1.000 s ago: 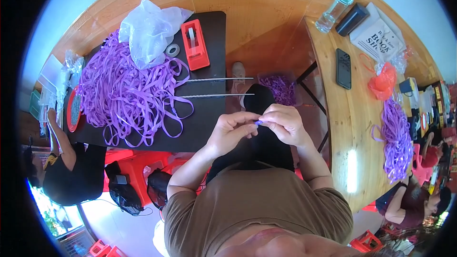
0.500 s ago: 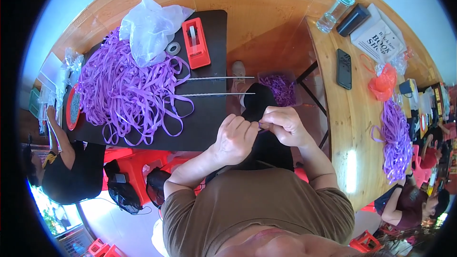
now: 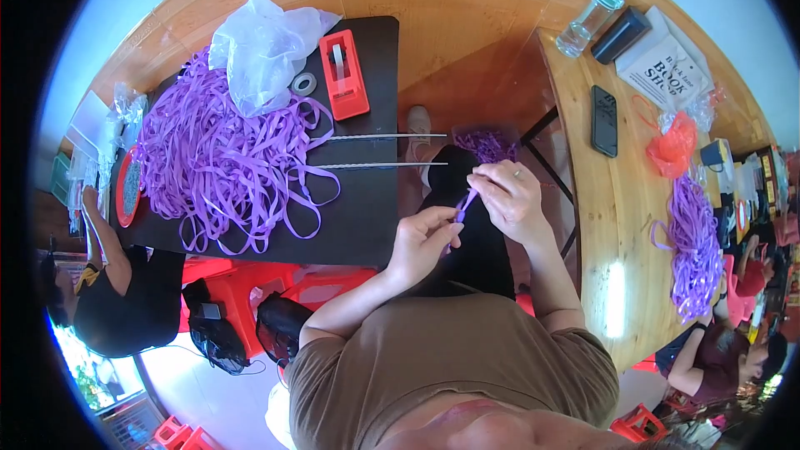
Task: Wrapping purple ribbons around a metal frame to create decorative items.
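Note:
A short stretch of purple ribbon [image 3: 471, 198] runs between my two hands, above my lap. My left hand [image 3: 423, 242] pinches its lower part, where a small darker purple piece shows at the fingertips. Higher and to the right, my right hand [image 3: 506, 197] grips the upper end between thumb and fingers. To the left, a big tangled heap of purple ribbons [image 3: 225, 150] covers much of the black table [image 3: 367, 208]. Two thin metal rods [image 3: 392, 164] stick out from that table's right edge, just beyond my hands.
A red tape dispenser [image 3: 343, 75], a tape roll [image 3: 304, 84] and a clear plastic bag [image 3: 258, 54] lie by the heap. Purple ribbons fill a bin [image 3: 487, 147] on the floor. The wooden table [image 3: 596, 208] at right holds a phone [image 3: 604, 121] and a bottle [image 3: 590, 18]. People sit at both sides.
My hands have drawn apart. The right one rose and turned, the left one dropped slightly, and the purple ribbon now shows stretched between them.

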